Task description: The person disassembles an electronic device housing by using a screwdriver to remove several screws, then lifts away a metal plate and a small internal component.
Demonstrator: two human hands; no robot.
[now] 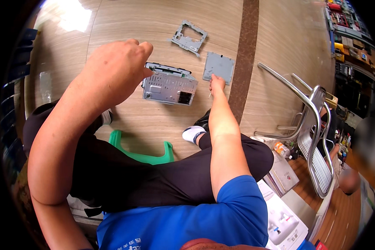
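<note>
A silver metal-cased unit [169, 88], perhaps a car stereo, lies on the floor, with vent slots and a dark connector block on its upward side. My left hand [121, 66] is raised close to the camera, left of the unit and overlapping its edge. Its fingers are curled, and whatever they may hold is hidden. Right of the unit, my right hand [217, 83] is closed at the near edge of a flat grey metal plate [219, 66]. A thin pale tip shows below these fingers, too small to name. Farther off lies a grey metal frame [189, 38].
A green plastic stool [143, 157] stands under my legs. To the right lies a metal-framed chair [314, 121]. Beyond it are loaded shelves [350, 50] and another person [349, 181]. A white water dispenser [283, 218] is at the lower right.
</note>
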